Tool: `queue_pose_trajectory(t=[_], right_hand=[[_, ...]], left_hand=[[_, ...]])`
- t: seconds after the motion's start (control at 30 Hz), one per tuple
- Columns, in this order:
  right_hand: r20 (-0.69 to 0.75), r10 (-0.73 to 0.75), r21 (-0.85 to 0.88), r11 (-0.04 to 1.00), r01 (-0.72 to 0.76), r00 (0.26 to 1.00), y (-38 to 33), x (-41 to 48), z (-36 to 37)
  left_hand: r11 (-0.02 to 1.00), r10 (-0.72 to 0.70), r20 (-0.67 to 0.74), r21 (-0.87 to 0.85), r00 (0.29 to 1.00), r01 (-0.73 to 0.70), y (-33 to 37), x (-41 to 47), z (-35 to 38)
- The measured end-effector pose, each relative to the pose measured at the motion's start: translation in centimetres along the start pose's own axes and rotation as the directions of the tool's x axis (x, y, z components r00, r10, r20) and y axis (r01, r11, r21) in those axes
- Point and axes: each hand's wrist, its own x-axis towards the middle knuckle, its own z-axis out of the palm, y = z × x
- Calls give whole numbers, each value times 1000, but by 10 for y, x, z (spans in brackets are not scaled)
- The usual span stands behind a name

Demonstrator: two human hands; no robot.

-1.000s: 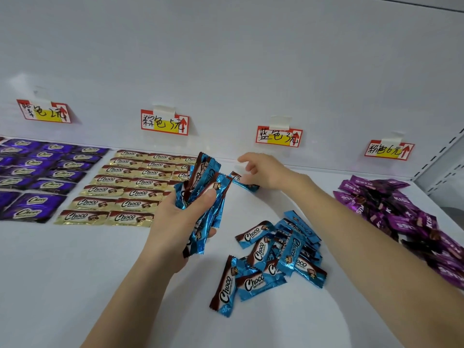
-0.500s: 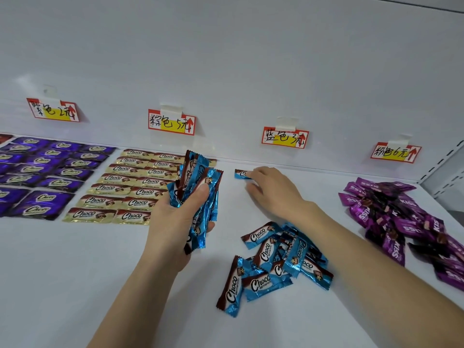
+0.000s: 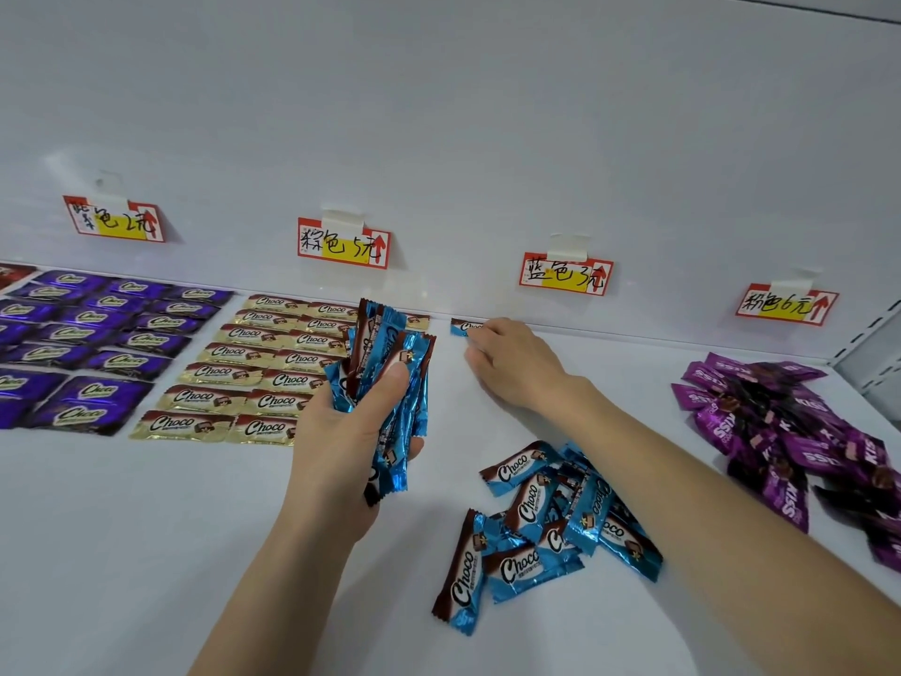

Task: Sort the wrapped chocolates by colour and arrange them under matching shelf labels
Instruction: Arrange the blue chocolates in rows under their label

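Note:
My left hand [image 3: 343,431] grips a bunch of blue-wrapped chocolates [image 3: 390,363] upright above the white shelf. My right hand [image 3: 517,363] reaches to the back of the shelf, its fingertips touching a single blue chocolate [image 3: 460,327] that lies flat by the back wall, left of the blue label [image 3: 565,275]. A loose pile of blue chocolates [image 3: 541,524] lies under my right forearm. Gold chocolates [image 3: 263,368] lie in rows under the brown label [image 3: 343,243]. Purple chocolates [image 3: 92,344] lie in rows under the far-left label [image 3: 114,219].
A heap of magenta chocolates [image 3: 790,431] lies at the right under the pink label [image 3: 785,304]. The shelf's back wall [image 3: 439,139] rises just behind the rows. A slotted upright [image 3: 872,344] closes the right end. Bare white shelf [image 3: 122,553] stretches along the front left.
My right hand has carried one blue chocolate to the back wall and laid it flat there. My left hand keeps its bunch, nearly still. The view has shifted slightly.

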Motion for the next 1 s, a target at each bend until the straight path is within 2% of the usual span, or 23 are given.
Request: queue_pose_trajectory(t=[0.77,0.83,0.9,1.0], right_hand=[[-22,-1,-83,997,-1,1000,-3,4,10],[-57,12,33,999,-10,998,-5,-3,2],[-160,42,275,961,4,986,-8,-18,-12],[-244,124,647,760,66,962,-14,-57,-41]], left_hand=[[999,-8,32,36,999,7,-5,3,-1],[998,-1,59,60,998,-2,-5,1,-1],[995,11,94,93,996,-20,-5,-2,1],[994,8,141,109,990,-23,-6,-9,6]])
